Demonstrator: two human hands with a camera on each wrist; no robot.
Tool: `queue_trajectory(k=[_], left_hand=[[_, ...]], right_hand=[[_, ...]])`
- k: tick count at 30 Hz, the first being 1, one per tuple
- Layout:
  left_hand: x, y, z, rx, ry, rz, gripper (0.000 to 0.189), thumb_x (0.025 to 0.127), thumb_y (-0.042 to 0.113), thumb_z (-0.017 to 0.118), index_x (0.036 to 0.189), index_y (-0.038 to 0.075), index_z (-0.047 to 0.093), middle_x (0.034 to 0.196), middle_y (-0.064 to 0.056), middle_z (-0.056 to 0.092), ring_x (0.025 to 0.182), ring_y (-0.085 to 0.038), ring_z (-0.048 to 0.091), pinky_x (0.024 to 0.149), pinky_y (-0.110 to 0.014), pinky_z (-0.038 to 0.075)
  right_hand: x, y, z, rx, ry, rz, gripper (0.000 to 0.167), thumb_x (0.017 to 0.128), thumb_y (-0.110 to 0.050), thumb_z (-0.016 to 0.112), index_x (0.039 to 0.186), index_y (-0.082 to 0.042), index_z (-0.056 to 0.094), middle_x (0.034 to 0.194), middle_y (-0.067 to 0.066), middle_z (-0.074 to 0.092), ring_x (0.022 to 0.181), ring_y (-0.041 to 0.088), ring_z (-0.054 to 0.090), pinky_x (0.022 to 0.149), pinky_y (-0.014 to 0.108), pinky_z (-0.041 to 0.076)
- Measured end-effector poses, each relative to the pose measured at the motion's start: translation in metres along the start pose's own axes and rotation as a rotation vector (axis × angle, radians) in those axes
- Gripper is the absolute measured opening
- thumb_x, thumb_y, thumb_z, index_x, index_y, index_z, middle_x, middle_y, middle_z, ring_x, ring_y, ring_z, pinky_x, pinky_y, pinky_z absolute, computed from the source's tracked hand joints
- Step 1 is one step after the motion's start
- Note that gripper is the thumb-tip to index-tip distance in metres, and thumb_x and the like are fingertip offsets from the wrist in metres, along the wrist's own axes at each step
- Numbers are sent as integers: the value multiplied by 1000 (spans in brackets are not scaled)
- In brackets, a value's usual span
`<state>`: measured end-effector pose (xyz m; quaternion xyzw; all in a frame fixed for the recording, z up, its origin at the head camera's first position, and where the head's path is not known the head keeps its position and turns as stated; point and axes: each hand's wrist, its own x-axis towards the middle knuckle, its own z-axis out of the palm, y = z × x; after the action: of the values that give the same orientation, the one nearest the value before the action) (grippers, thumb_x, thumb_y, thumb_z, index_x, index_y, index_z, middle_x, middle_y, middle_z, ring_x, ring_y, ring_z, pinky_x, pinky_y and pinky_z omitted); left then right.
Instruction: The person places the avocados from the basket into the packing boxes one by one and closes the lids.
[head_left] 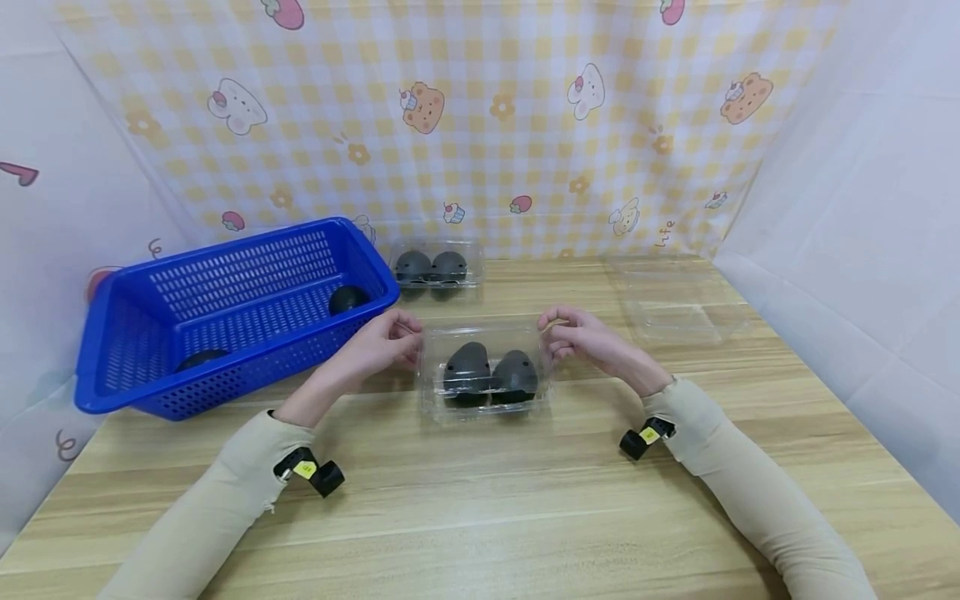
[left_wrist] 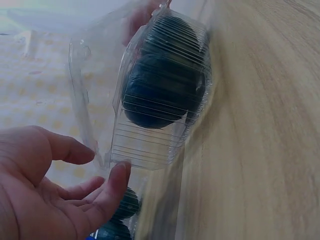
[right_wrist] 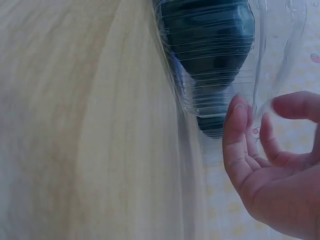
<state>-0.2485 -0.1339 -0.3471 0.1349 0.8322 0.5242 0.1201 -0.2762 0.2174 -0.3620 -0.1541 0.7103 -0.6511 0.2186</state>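
A clear plastic clamshell container (head_left: 442, 408) with two dark avocados (head_left: 514, 375) sits in front of the person. Its lid (left_wrist: 77, 95) stands raised from the base, on the far side. At the far left corner, the left hand (head_left: 386, 342) has its thumb by the lid and a fingertip on the base. Mirroring it, the right hand (head_left: 585, 337) has curved fingers at the far right corner, the thumb at the lid side and a fingertip against the ribbed base (right_wrist: 210, 107). Both hands pinch the container's corners between thumb and fingers.
A blue plastic basket (head_left: 247, 375) with dark avocados inside stands at left. Behind the worked container is another clear container (head_left: 474, 271) holding several avocados. An unfilled clear container (head_left: 678, 317) lies at the back right. A patterned curtain (head_left: 480, 150) closes off the table's back.
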Motion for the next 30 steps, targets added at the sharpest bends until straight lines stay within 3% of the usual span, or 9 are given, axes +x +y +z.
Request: queue_trajectory(k=[7, 14, 22, 30], left_hand=[[-2, 1, -9, 100, -128, -32, 32, 107, 20, 52, 121, -7, 60, 100, -17, 68, 86, -24, 67, 82, -40, 58], [-2, 3, -12, 119, -249, -47, 33, 108, 22, 49, 100, -4, 67, 88, -14, 69, 77, -22, 67, 75, -37, 58], [-2, 3, -14, 110, -264, -38, 31, 107, 21, 51, 100, -4, 68, 88, -13, 70, 78, -24, 68, 75, -36, 59], [1, 1, -14, 54, -249, -48, 28, 106, 16, 52, 107, -9, 65, 86, -12, 68, 76, -21, 67, 75, -34, 59]], right_hand=[[-2, -3, -3, -54, -26, 38, 39, 96, 0, 49, 132, 7, 34, 88, 11, 63, 73, 17, 62, 68, 26, 54], [-6, -7, -10, -178, -123, 83, 40, 101, -9, 54, 130, 17, 46, 90, 13, 66, 74, 17, 67, 70, 27, 56], [-6, -8, -11, -224, -172, 100, 28, 105, -12, 49, 112, 14, 58, 86, 13, 67, 74, 18, 67, 67, 27, 56], [-5, -7, -10, -175, -154, 91, 31, 105, -11, 49, 116, 18, 53, 85, 11, 67, 72, 17, 67, 65, 25, 55]])
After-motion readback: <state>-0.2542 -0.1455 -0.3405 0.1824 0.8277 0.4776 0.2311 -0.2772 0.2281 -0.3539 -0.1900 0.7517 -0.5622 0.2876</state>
